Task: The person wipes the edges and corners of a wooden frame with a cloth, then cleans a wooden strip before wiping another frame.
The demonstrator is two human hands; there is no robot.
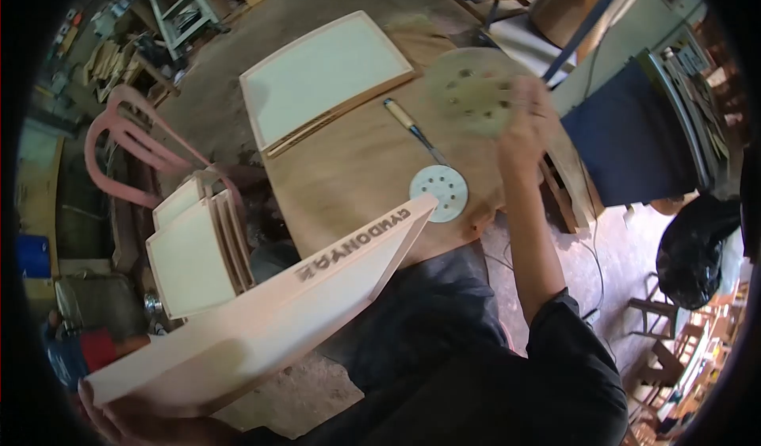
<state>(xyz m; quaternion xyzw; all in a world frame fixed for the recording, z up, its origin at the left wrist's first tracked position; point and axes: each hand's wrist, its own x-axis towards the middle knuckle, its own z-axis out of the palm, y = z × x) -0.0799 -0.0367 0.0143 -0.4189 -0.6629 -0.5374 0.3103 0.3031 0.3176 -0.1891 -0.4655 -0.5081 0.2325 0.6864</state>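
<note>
My right hand [525, 133] is raised over the wooden workbench [349, 168] and holds a round, greenish sanding disc [473, 89] with several holes; both are motion-blurred. My left hand [131, 421] at the bottom left grips the near end of a pale wooden panel [269, 311] with dark lettering on its edge, whose far tip rests on the bench. A white perforated sanding disc [439, 191] lies on the bench beside that tip. A chisel [412, 130] with a wooden handle lies just beyond it.
A framed white panel [321, 77] lies flat at the bench's far end. Several similar framed panels [194, 248] stand stacked at the left, near a pink chair [131, 141]. A dark blue machine [634, 133] and a black bag [697, 248] stand right.
</note>
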